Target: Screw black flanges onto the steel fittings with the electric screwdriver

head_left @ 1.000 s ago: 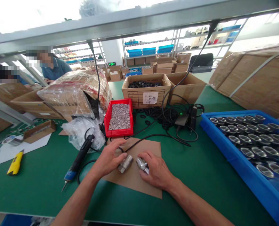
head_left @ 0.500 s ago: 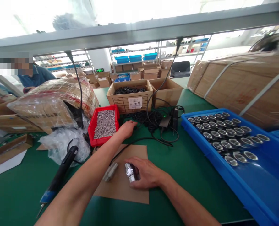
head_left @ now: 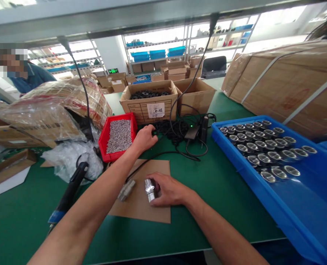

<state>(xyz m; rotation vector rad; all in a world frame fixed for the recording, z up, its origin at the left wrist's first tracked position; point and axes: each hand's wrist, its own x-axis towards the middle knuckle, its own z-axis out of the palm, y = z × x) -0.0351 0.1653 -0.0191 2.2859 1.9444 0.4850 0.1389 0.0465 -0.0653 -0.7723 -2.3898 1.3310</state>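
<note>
Metal fitting (head_left: 150,190) partly hidden by right hand (head_left: 169,190); blue tray (head_left: 298,198) cut off by right edge.

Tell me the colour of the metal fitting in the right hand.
Shiny silver: the metal fitting in the right hand shows best in the head view.

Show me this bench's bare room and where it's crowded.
Bare: the green bench between brown sheet, blue tray and right forearm; the bench left of the screwdriver; the tray's near end. Crowded: around the left hand, with red bin, black parts and cables; the sheet, with a fitting and the right hand holding another.
</note>
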